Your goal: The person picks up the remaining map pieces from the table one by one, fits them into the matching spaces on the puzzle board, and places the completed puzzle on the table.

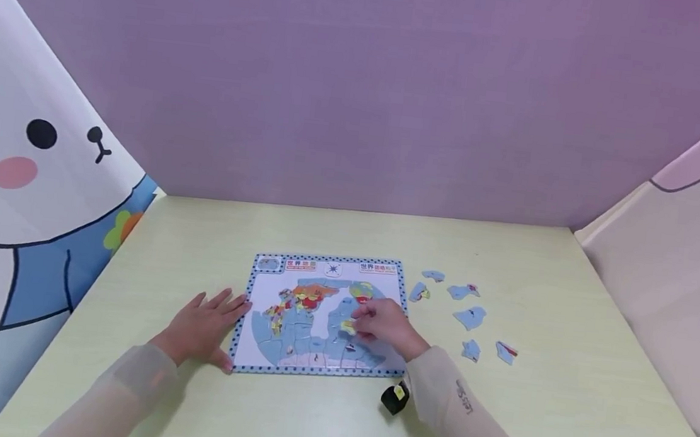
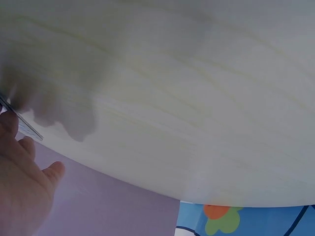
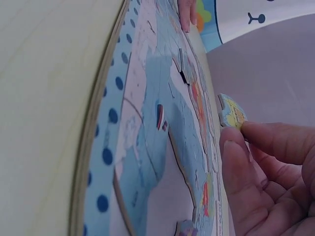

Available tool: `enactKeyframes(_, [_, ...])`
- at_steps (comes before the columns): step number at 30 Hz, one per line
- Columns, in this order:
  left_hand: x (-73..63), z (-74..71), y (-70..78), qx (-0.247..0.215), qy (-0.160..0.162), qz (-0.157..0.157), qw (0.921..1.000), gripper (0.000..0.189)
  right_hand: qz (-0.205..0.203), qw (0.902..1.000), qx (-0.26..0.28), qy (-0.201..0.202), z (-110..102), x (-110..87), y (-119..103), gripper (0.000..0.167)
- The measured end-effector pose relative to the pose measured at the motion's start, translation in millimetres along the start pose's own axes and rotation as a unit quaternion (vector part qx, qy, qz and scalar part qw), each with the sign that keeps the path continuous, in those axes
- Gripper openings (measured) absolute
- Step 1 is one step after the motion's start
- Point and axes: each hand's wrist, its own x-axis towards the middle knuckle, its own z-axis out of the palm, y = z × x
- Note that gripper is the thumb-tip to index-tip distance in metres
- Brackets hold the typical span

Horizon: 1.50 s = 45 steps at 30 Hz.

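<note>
A flat world-map puzzle board [image 1: 350,276] with a dotted blue border lies on the table, partly filled with blue and coloured pieces; white gaps show between them. My right hand [image 1: 385,323] is over the board's right part. In the right wrist view its thumb and finger pinch a blue-and-yellow puzzle piece [image 3: 233,113], lifted off the board. My left hand [image 1: 204,324] rests at the board's left edge, fingers spread and touching the border. The left wrist view catches only part of that hand [image 2: 22,189] beside the board's edge [image 2: 29,129].
Several loose puzzle pieces [image 1: 470,317] lie on the pale table [image 1: 559,426] to the right of the board. By the right wrist is a small black block [image 1: 393,399] with a yellow mark. A purple wall [image 1: 362,106] stands behind the table, with printed fabric at both sides.
</note>
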Motion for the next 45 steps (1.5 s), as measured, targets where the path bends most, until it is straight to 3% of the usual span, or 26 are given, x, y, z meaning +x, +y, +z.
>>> enactKeyframes(11, [1.5, -1.2, 2.4, -0.001, -0.005, 0.0, 1.0, 0.11, -0.03, 0.9993, -0.012, -0.016, 15, 6.5, -7, 0.01])
enactKeyframes(22, [2.0, -1.3, 0.6, -0.004, -0.003, 0.003, 1.0, 0.11, -0.033, 0.9993, -0.005, -0.017, 27, 12.7, -14, 0.008])
enactKeyframes(35, [3.1, -1.0, 0.2, -0.014, -0.015, -0.005, 0.9998, 0.111, -0.038, 0.997, -0.067, -0.008, 46, 14.4, -25, 0.008])
enactKeyframes(45, [2.5, -1.3, -0.5, -0.041, -0.027, -0.01, 0.9987, 0.111, -0.012, 0.9959, -0.089, 0.013, 52, 17.2, -26, 0.004])
